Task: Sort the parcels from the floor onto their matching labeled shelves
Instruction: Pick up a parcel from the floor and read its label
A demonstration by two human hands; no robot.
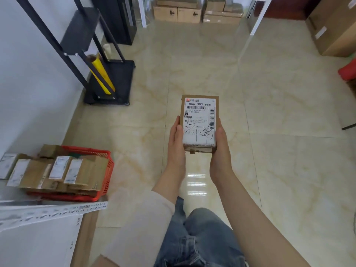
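Note:
I hold a small cardboard parcel (199, 122) flat in front of me above the tiled floor, its white shipping label facing up with black handwriting on it. My left hand (176, 143) grips its left side and my right hand (220, 147) grips its right side, thumbs on top. At the lower left a red plastic basket (107, 170) holds several more labelled cardboard parcels (57, 170).
A white perforated metal shelf rail (52, 211) runs across the lower left. A black rack with a yellow roll (102, 76) stands against the left wall. Stacked cardboard boxes (196, 10) sit at the far end, a large box (335, 29) at the right.

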